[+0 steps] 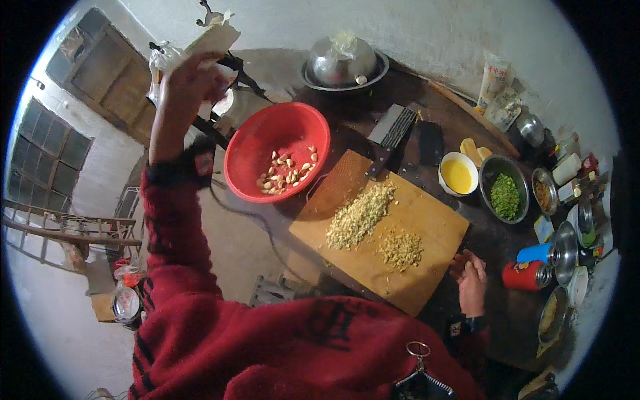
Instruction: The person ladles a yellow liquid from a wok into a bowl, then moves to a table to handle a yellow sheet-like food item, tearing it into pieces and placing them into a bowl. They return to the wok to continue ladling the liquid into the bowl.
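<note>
Red fleece top (280, 347) fills the near foreground; just beyond it, set askew on the dark table, is the wooden cutting board (433, 227). Carries two chopped heaps: bigger, paler one (361, 215) toward its far-left side, smaller yellowish one (401, 251) nearer its right. Board should be stiff and fairly heavy, best taken by opposite edges and kept level; heaps look light, loose, probably damp and sticky, so likely to spill on a tilt. Right hand (472, 280) is at the board's right edge, fingers half-curled; can't tell if they touch the wood or pinch anything. Left hand (197, 80) is raised well beyond and left of the board, blurred, by a pale flat object (215, 37); grip unreadable. Cleaver (393, 127) has its handle end over the board's far edge. Red basin (260, 140) with garlic cloves (291, 177): left of board. White bowl (475, 175) of yellow liquid: beyond its right corner.
</note>
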`<move>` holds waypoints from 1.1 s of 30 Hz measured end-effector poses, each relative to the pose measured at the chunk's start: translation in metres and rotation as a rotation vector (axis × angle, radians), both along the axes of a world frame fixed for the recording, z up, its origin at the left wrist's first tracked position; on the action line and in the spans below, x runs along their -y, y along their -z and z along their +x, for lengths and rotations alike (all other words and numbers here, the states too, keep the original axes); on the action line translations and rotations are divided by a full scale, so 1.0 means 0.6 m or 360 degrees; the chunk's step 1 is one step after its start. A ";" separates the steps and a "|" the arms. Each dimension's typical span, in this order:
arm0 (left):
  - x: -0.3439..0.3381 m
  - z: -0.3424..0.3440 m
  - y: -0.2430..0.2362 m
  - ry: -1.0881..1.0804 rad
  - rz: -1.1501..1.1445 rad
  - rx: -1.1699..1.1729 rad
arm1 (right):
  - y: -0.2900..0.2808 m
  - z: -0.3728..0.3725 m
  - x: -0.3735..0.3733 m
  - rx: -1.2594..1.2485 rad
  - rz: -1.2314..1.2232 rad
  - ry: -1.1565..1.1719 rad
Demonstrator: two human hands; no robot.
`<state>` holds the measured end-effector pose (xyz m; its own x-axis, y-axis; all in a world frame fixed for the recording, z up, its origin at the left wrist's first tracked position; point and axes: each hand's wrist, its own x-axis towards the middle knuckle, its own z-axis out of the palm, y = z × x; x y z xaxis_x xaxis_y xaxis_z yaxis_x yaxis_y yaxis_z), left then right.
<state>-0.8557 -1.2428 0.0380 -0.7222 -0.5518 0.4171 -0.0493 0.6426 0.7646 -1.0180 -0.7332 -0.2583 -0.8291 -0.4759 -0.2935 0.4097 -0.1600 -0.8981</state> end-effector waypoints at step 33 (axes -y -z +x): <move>0.264 -0.303 0.158 0.0369 0.0715 0.0008 | -0.141 0.114 0.214 0.0044 0.0431 -0.1089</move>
<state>-1.0373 -1.4014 -0.0569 -0.8483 -0.5008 0.1719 0.0516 0.2448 0.9682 -0.9494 -0.8616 -0.1735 -0.3631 -0.7920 -0.4908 0.3617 0.3656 -0.8576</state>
